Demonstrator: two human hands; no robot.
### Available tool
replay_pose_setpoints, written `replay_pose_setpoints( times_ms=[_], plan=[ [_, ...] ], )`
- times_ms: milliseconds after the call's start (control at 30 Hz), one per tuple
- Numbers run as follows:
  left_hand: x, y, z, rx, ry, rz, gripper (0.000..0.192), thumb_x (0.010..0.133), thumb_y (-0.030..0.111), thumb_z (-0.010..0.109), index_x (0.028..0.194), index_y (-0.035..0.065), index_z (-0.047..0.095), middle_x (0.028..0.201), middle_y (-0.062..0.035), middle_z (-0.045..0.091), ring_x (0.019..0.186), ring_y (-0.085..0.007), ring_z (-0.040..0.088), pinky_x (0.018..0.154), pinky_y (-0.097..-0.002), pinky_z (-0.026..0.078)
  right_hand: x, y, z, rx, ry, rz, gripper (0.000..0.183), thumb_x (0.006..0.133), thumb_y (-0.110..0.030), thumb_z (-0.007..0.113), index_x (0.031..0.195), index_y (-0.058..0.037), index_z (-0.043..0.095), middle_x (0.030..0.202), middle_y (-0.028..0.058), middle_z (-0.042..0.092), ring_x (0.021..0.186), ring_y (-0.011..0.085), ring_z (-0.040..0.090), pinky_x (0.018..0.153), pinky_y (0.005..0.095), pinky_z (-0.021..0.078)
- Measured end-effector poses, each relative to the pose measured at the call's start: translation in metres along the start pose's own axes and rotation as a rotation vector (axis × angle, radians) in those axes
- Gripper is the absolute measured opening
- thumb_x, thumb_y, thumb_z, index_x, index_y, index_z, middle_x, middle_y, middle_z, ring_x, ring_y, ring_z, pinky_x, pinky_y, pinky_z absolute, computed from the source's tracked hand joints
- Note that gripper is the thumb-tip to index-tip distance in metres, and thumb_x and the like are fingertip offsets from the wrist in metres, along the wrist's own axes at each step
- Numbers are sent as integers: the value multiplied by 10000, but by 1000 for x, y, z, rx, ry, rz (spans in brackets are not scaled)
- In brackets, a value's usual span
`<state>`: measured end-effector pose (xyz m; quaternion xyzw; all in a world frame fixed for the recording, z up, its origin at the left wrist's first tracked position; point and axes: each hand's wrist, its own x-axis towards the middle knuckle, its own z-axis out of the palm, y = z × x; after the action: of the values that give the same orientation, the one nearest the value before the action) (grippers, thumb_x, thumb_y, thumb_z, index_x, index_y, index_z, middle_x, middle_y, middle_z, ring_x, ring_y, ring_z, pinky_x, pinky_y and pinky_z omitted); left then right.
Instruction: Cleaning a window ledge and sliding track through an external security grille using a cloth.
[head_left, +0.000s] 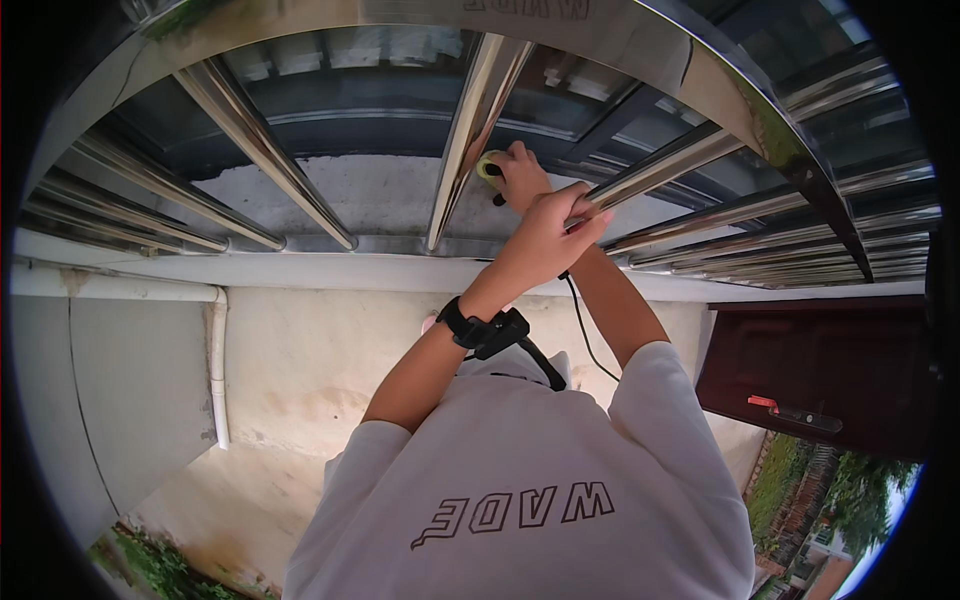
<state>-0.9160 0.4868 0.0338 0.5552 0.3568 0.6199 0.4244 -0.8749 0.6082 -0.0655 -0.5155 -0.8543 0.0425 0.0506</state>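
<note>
My left hand (559, 232), with a black device strapped on its wrist, closes its fingers around a polished metal bar (660, 169) of the window grille. It crosses over my right forearm. My right hand (525, 178) reaches in among the bars and holds a small, rounded yellow-green and black object (489, 166), whose exact kind I cannot tell. That object is close to the right side of the thick middle bar (476, 127), above the pale sill (360, 195). A black cable (581, 315) hangs by my right forearm.
Dark-framed window panes (352, 82) stand behind the bars. A curved metal rail (405, 11) spans the top. At the left a white pipe (218, 360) runs down the wall. A dark red door (810, 352) with a red-marked handle is at the right.
</note>
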Motion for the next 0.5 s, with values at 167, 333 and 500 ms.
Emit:
replay_pose_setpoints(
  times_ms=[167,333,500],
  plan=[
    [1,6,4,18,21,-62,221,880,137,625,785,-6,485,636,24,470,591,-51,367,537,-229,338,8,14,36,-186,139,-196,293,764,-197,585,1029,-85,638,1049,194,506,940,349,559,727,382,532],
    [-3,4,-11,50,-1,-88,201,922,154,583,777,41,501,751,14,491,671,-60,426,623,-216,370,-4,19,22,155,145,-20,204,758,-177,590,843,-22,691,1013,177,525,912,326,575,685,359,547],
    [4,1,-6,95,-53,-69,227,927,127,563,743,42,460,754,-20,482,657,-81,438,631,-236,391,-5,40,25,-172,200,108,174,749,-145,613,865,-59,711,1025,162,549,912,292,587,658,326,542]
  ],
)
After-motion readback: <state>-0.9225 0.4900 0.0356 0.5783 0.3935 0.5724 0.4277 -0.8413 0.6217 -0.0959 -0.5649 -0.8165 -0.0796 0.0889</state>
